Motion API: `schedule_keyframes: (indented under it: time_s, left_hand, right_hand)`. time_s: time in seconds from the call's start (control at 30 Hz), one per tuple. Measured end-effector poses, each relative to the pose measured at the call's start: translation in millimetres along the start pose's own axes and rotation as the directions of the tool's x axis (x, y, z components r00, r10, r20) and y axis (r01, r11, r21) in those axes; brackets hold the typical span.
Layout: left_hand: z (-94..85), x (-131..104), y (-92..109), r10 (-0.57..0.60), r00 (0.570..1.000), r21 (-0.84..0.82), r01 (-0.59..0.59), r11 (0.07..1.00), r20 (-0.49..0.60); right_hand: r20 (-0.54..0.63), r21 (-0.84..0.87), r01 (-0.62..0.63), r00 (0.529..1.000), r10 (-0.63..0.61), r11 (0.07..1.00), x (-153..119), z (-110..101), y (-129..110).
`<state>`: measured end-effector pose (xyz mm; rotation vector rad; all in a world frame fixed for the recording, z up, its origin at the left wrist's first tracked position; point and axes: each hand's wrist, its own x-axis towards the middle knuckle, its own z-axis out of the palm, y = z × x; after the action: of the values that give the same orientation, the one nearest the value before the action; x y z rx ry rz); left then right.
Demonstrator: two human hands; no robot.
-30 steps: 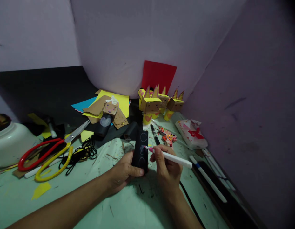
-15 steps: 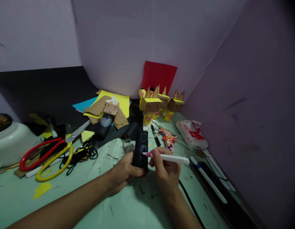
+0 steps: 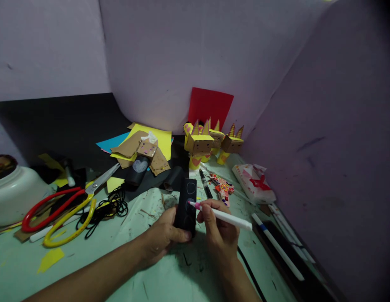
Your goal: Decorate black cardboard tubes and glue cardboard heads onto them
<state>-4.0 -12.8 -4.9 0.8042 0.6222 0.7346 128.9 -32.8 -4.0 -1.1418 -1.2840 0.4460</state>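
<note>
A small black piece (image 3: pixel 186 214) with light circles drawn down its face is gripped at its lower end by my left hand (image 3: pixel 166 233), thumb on the front. My right hand (image 3: pixel 218 220) is closed round a white marker (image 3: pixel 229 217) whose pink tip end meets the middle circle. Behind them lies a black tube with a pale heart (image 3: pixel 140 165), below a small cardboard box head (image 3: pixel 147 148). Scissors (image 3: pixel 87 191) with red and yellow handles rest at the left beside a tangle of black cord (image 3: pixel 111 205).
Yellow figures with cardboard heads (image 3: pixel 200 147) stand at the back before a red sheet (image 3: pixel 210 107). A white jar (image 3: pixel 20 193) is far left. A white and red packet (image 3: pixel 254 182) and several markers lie right.
The whole scene sits slightly lower in the view. The marker's rear end has tilted down a little, its tip still at the middle circle.
</note>
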Motion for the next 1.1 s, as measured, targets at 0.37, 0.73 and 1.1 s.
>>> schedule_keyframes:
  time_s: [0.37, 0.73, 1.1]
  left_hand:
    - [-1.3, 0.5, -0.8, 0.007, 1.0, 0.03, -0.007, 1.0, 0.001]
    - [-0.4, 0.6, -0.8, 0.02, 1.0, 0.036, -0.02, 0.999, -0.002]
    - [0.3, -0.2, -0.3, 0.009, 1.0, 0.061, -0.007, 0.998, -0.025]
  right_hand:
    - [-0.014, 0.005, -0.004, 1.0, 0.004, 1.0, -1.0, 1.7, -3.8]
    - [-0.045, 0.015, -0.024, 0.999, 0.025, 1.0, 0.6, 3.1, -4.6]
    - [-0.079, -0.008, -0.013, 0.997, 0.013, 1.0, 2.0, 2.4, -4.5]
